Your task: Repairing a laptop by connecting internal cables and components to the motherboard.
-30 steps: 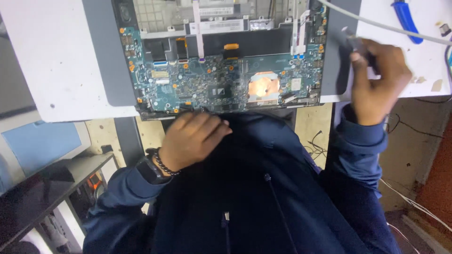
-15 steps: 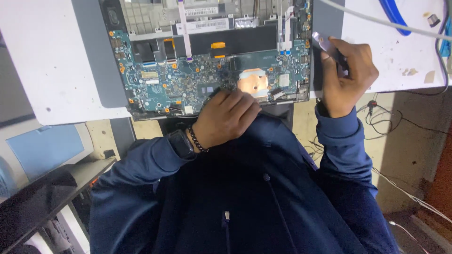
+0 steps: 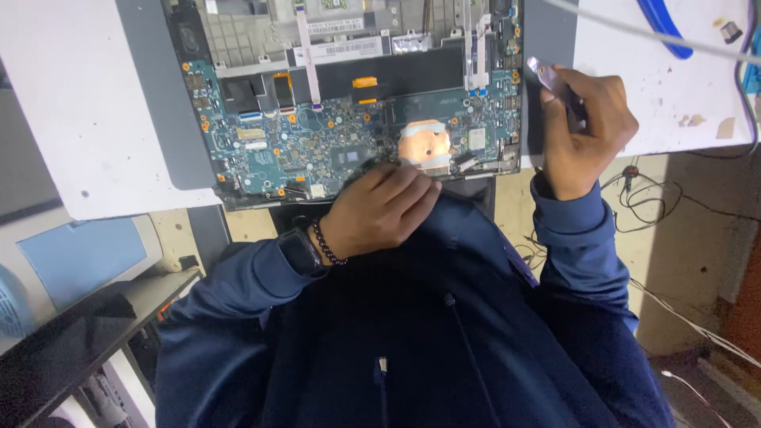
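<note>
An opened laptop lies on the white table (image 3: 71, 95) with its teal motherboard (image 3: 317, 143) exposed and a copper heat plate (image 3: 424, 147) near the board's front edge. My left hand (image 3: 380, 210), with a watch and a bead bracelet on the wrist, rests with bunched fingers on the board's front edge just left of the copper plate. What lies under the fingertips is hidden. My right hand (image 3: 587, 131) is at the laptop's right side, closed around a slim silver tool (image 3: 551, 79) whose tip points up and left.
A black strip and white ribbon cables (image 3: 305, 47) cross the upper chassis. A blue cable (image 3: 662, 24) and a white cord (image 3: 634, 32) lie on the table at top right. Loose wires (image 3: 642, 198) hang below the table edge; a dark shelf (image 3: 71, 341) sits lower left.
My left hand has slid right along the board's front edge, ending beside the copper plate. My right hand has kept the tool and stays beside the laptop's right edge.
</note>
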